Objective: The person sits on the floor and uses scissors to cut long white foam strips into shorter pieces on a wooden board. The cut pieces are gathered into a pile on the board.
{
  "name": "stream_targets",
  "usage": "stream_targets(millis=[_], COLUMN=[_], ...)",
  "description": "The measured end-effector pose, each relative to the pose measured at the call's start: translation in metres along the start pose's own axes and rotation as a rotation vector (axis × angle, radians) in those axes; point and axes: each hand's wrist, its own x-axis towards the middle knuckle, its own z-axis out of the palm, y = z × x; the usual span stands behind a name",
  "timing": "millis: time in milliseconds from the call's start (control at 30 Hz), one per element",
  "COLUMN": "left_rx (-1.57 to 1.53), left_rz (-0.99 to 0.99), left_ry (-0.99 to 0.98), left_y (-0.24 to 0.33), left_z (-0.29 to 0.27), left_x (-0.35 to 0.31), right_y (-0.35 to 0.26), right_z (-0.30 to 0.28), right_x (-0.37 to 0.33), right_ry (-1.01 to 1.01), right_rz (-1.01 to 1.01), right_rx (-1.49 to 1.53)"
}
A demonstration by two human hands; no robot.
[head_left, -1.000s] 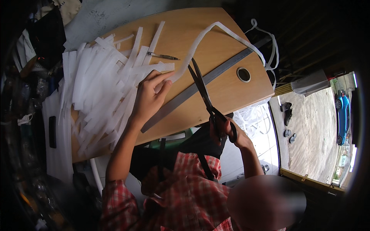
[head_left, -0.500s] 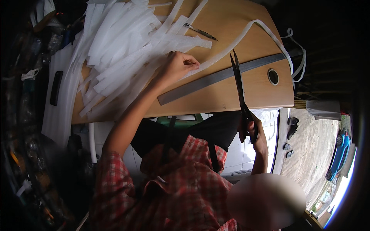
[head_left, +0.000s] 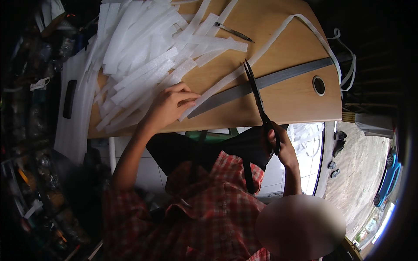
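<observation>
A long white foam strip (head_left: 226, 79) runs across the wooden table, its near end by the table's front edge. My left hand (head_left: 169, 105) pinches that strip near this end, beside a heap of cut white foam strips (head_left: 139, 52). In my right hand (head_left: 285, 150) is a pair of black scissors (head_left: 257, 95), held by the handles. The blades point away from me and look nearly together, their tips close to the long strip. A grey metal ruler (head_left: 291, 73) lies slantwise under the scissors, alongside the strip.
A pen (head_left: 235, 32) lies on the wooden table (head_left: 278, 39) beyond the strip. The strip's far part loops over the right edge near a round cable hole (head_left: 319, 85). At the left hangs white foam sheeting (head_left: 78, 104). Shoes (head_left: 339, 143) sit on the ground at right.
My left hand has moved left and nearer to me, drawing the strip's end toward the front edge. The scissors have shifted left, their tips now close to the strip.
</observation>
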Motion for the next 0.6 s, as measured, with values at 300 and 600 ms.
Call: stream_targets(millis=[300, 600], left_rx=[0.095, 0.21], left_rz=[0.135, 0.31], left_ry=[0.115, 0.006], left_y=[-0.007, 0.0], left_z=[0.017, 0.027], left_x=[0.014, 0.026], right_y=[0.004, -0.001], right_z=[-0.009, -0.033], right_x=[-0.003, -0.003], right_ry=[-0.019, 0.012], right_rz=[0.045, -0.101], right_rx=[0.022, -0.028])
